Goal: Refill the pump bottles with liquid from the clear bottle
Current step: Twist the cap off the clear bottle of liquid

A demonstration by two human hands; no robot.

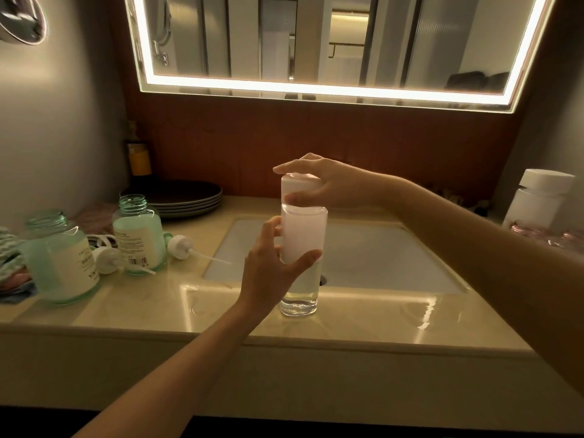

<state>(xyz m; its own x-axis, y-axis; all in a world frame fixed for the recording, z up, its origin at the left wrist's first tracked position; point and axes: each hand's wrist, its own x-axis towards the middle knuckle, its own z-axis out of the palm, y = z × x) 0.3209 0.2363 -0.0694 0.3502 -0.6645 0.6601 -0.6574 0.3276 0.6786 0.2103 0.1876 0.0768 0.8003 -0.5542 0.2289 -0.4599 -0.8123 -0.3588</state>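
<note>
Cream stone counter (pixel 151 308) runs under a mirror (pixel 331 42) edged with a lit strip, and a white sink (pixel 379 257) is set into it. The clear bottle (pixel 298 295) stands on the counter's front strip, just before the sink, upright with its long axis vertical and its white cap (pixel 297 189) on top. A pale label covers its upper body; no writing on it can be read, and clear liquid shows below.

The left hand (pixel 268 273) wraps the bottle's middle, thumb across the near face and fingers curled round the left side. The right hand (pixel 331 181) grips the cap, thumb on its near side and fingers arched over the top.

Two green pump bottles stand open at the left – the nearer pump bottle (pixel 60 257) and the farther pump bottle (pixel 137 235), both upright. Each has a white label of small print too fine to read; the farther one also shows a barcode. Two white pump heads (pixel 180 246) lie on the counter beside them, dip tubes pointing toward the sink.

Behind these sits a stack of dark plates (pixel 183 197), with a dark bottle bearing a yellow label (pixel 139 159) in the corner. A white capped bottle (pixel 537 197) leans at the far right, and crumpled cloth (pixel 12 263) lies at the left edge.
</note>
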